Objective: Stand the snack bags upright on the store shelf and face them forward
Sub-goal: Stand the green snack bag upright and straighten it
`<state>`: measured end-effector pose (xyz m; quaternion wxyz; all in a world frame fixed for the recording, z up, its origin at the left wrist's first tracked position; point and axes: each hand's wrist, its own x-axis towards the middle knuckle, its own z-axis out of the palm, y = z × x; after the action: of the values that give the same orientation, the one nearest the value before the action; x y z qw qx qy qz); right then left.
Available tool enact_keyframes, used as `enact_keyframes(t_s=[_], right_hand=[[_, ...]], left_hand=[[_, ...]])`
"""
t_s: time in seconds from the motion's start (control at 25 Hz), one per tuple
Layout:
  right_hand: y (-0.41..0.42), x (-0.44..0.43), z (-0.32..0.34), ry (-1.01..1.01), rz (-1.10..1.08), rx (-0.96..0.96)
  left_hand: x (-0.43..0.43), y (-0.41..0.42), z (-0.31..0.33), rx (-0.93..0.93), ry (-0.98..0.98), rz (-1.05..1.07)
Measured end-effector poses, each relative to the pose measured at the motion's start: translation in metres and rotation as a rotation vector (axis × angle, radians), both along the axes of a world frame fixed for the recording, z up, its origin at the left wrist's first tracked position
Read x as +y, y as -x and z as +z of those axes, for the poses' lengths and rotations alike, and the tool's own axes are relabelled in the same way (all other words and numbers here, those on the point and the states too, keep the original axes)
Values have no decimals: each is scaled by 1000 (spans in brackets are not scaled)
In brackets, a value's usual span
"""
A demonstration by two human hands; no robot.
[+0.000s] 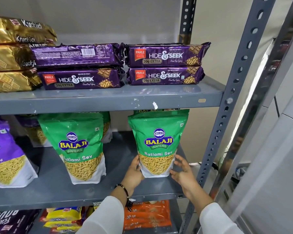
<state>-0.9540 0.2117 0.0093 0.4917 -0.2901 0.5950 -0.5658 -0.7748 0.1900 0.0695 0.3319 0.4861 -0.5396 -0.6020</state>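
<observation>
Between the two hands, a green Balaji Ratlami Sev bag [157, 144], upright on the grey middle shelf [57, 186], label facing forward, top edge reaching up to the shelf board above. Left hand [134, 174] pressed against the bag's lower left edge, fingers curled around its side, a dark beaded bracelet [123, 191] at the wrist below it. Right hand [181, 173] just beside the bag's lower right corner, fingers spread wide and loose; whether the fingertips actually touch the bag, hard to tell from this angle. White sleeves [107, 217] on both arms.

Behind that bag, the top of another bag just peeking over it. Well to the left of the left hand, a second green Ratlami Sev bag [79, 146], also upright and front-facing, with more bags standing behind it. Further left still, a purple Balaji bag [5, 152], upright, partly cut off at the frame edge.

Above the hands, on the upper shelf [108, 98], purple Hide & Seek cookie packs [164, 63] in two stacks of two, one pack showing its barcode side, and gold Krackjack packs [12, 53] stacked at far left. Below the hands, orange cookie packs [149, 215] and yellow packs [64, 217] lying flat. To the right of the right hand, the perforated grey upright [227, 115] of the rack.
</observation>
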Motion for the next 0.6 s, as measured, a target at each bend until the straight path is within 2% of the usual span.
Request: enact_keyframes(t_s=[0.6], right_hand=[[-9, 12, 4, -37, -30, 33]], left_hand=[[8, -6, -6, -36, -16, -54]])
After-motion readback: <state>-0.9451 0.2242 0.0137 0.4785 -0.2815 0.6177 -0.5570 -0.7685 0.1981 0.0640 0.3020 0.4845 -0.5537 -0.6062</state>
